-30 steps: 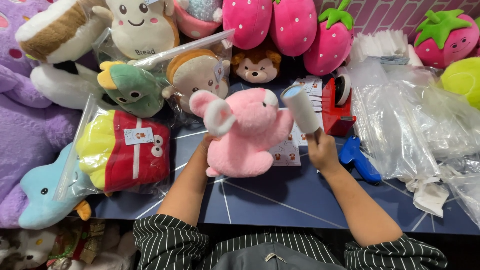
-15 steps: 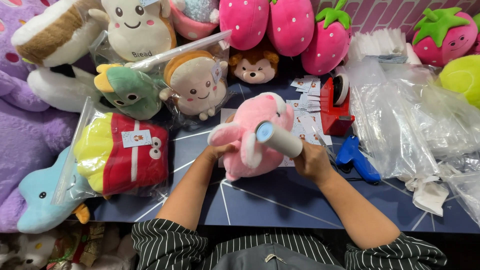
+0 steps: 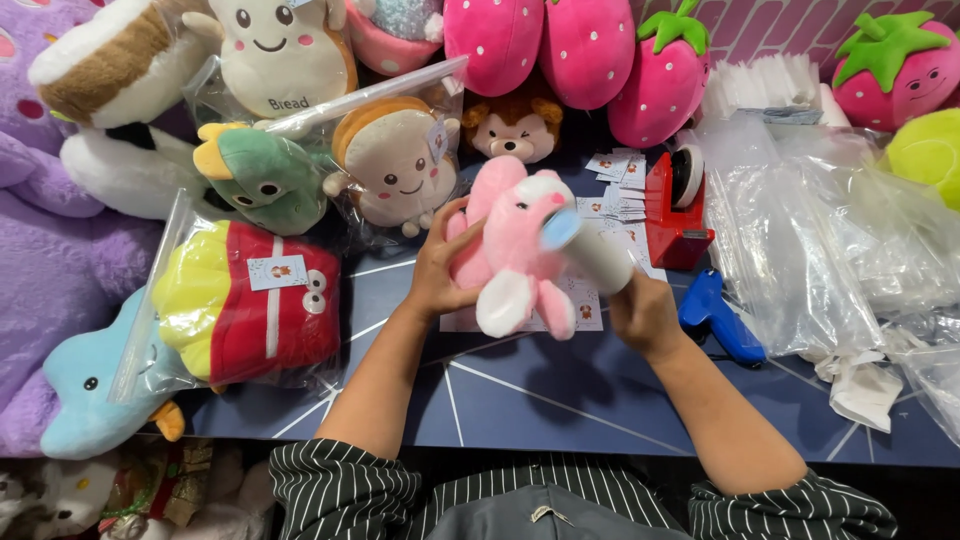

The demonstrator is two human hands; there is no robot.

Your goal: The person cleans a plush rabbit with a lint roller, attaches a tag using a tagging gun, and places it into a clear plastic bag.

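My left hand [image 3: 440, 265] grips a pink elephant plush [image 3: 510, 250] from its left side and holds it above the dark blue table [image 3: 560, 390]. My right hand [image 3: 645, 310] holds a white lint roller [image 3: 590, 245] whose end presses against the plush's head. The plush's white ears and feet hang down toward me.
Bagged plush toys lie at left: a red and yellow fries plush [image 3: 240, 305], a green dinosaur [image 3: 260, 175], a toast plush [image 3: 395, 165], a blue dolphin [image 3: 85, 385]. Pink strawberry plushes [image 3: 580, 50] line the back. A red tape dispenser [image 3: 675, 205], blue tool [image 3: 720, 320] and clear bags [image 3: 820, 235] sit right.
The pink plush has been turned over in my left hand, now head up. The lint roller has moved along it, from its right side to its head.
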